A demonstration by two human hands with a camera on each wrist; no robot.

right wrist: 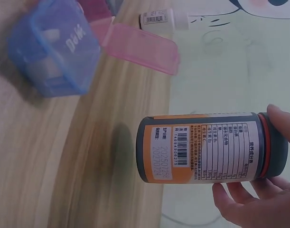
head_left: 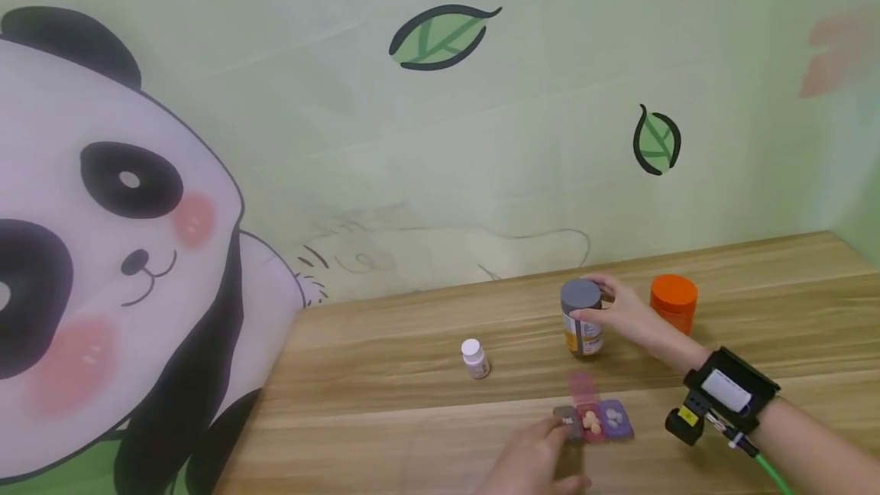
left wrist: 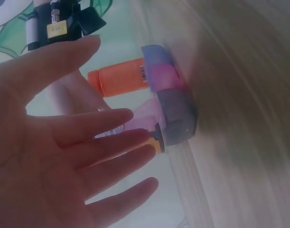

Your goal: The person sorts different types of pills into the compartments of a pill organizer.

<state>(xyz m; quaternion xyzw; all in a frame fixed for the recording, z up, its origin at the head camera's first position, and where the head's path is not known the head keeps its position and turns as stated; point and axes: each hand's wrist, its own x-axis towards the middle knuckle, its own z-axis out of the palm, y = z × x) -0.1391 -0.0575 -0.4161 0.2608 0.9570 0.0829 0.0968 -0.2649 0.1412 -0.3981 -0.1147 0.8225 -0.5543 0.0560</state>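
My right hand (head_left: 622,313) grips a supplement bottle (head_left: 583,334) by its dark grey lid, thumb on one side and fingers on the other. The bottle is upright; its label with orange panel and barcode (right wrist: 182,147) faces the right wrist camera. A small pill box (head_left: 593,438) in grey, pink and purple-blue sections lies in front of it. Its pink lid (right wrist: 142,47) stands open, and pale tablets (head_left: 591,422) show in the pink section. My left hand (left wrist: 83,147) is beside the grey section (left wrist: 178,118), fingers spread and fairly straight, fingertips right at its edge.
An orange bottle (head_left: 674,300) stands behind my right wrist. To the left is a small white bottle (head_left: 475,360), capped and upright. The wooden table (head_left: 371,380) runs back to a wall with a printed panda (head_left: 131,266) and leaves.
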